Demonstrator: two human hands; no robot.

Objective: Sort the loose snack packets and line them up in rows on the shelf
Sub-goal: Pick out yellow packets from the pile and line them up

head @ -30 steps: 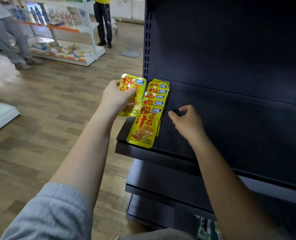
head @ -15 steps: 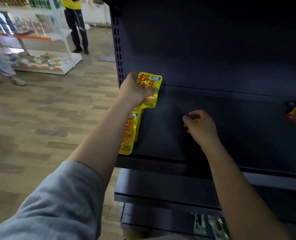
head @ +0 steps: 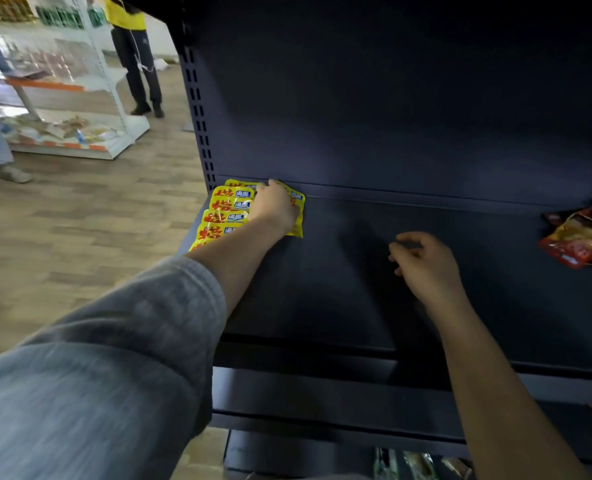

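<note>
Head view: left hand (head: 276, 207) grasps yellow packet (head: 297, 216), starting second row beside first row (head: 226, 216); right hand (head: 424, 261) loose, holds nothing. Next: set it flat on shelf (head: 426, 220), release.

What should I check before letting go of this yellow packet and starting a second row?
1. Yellow packet down at the back of the shelf: ok, under the left hand.
2. Beside the first yellow row, not on it: ok.
3. Packet square to the row: cannot tell, mostly covered.
4. Right hand free: ok, loosely curled, holds nothing.
5. Space ahead: ok, bare shelf.
6. Red packets sorted: not ok, heaped at right.
</note>
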